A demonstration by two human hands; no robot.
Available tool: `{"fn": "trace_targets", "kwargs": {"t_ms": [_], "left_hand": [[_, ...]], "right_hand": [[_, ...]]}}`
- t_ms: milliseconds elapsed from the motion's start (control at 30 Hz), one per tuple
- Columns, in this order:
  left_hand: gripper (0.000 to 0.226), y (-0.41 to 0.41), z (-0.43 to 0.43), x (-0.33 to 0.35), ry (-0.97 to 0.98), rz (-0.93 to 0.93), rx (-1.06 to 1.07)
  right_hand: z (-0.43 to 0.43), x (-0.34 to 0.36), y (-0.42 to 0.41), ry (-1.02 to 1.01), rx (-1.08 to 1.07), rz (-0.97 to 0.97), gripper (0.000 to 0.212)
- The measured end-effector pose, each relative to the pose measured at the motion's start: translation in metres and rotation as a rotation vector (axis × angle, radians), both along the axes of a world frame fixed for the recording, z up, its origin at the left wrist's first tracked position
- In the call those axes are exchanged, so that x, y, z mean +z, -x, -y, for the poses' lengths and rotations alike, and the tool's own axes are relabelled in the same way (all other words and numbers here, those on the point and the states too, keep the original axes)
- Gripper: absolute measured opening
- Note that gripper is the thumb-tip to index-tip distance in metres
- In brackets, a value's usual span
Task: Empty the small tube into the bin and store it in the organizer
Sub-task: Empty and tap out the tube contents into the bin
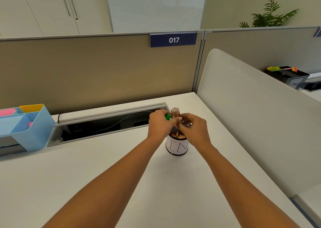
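Note:
A small clear tube (175,112) with brownish contents is held over the bin (177,145), a dark mesh cup with a white paper label. Its far end points up and away from me. My right hand (194,128) grips the tube's lower part just above the bin's rim. My left hand (160,124) is closed around a green piece (168,117) right beside the tube. Brown shavings lie heaped inside the bin. The light blue organizer (33,128) stands at the desk's far left, holding pink and yellow notes.
An open cable tray (107,123) with wires runs along the back of the white desk (104,175). A brown partition rises behind it and a pale curved divider (251,114) borders the right side. A black tray sits on the neighbouring desk.

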State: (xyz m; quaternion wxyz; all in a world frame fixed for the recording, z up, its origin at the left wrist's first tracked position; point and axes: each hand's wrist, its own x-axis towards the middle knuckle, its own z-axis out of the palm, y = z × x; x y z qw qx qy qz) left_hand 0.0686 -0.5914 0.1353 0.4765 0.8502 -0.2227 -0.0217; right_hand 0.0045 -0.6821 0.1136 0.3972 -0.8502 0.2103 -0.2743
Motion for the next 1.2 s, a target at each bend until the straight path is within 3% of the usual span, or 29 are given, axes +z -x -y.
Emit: {"fn": "trace_targets", "kwargs": {"t_ms": [167, 333, 533, 667, 800, 933, 1100, 1200], "left_hand": [[0.034, -0.003, 0.003, 0.000, -0.019, -0.002, 0.003], [0.032, 0.001, 0.006, 0.001, -0.065, 0.026, -0.033], [0.030, 0.001, 0.006, 0.003, -0.056, 0.026, -0.027], [0.032, 0.001, 0.006, 0.004, -0.058, 0.023, -0.030], [0.031, 0.000, 0.006, 0.004, -0.019, 0.013, -0.018], [0.030, 0.000, 0.007, 0.003, -0.016, 0.010, -0.016], [0.031, -0.005, 0.006, -0.001, 0.104, -0.131, 0.050], [0.029, -0.008, 0.004, 0.000, 0.213, -0.334, 0.100]], "right_hand": [[0.003, -0.003, 0.001, 0.105, 0.110, 0.024, 0.080], [0.008, -0.002, 0.004, 0.333, 0.162, 0.039, 0.048], [0.008, -0.002, 0.002, 0.283, 0.150, 0.092, 0.074], [0.010, -0.003, 0.003, 0.344, 0.146, 0.077, 0.052], [0.008, -0.003, 0.001, 0.258, 0.135, 0.120, 0.071], [0.009, -0.003, 0.001, 0.272, 0.158, 0.112, 0.054], [0.011, -0.003, 0.004, -0.035, 0.063, 0.135, 0.068], [0.013, -0.004, 0.009, -0.146, -0.010, 0.142, 0.043]]}}
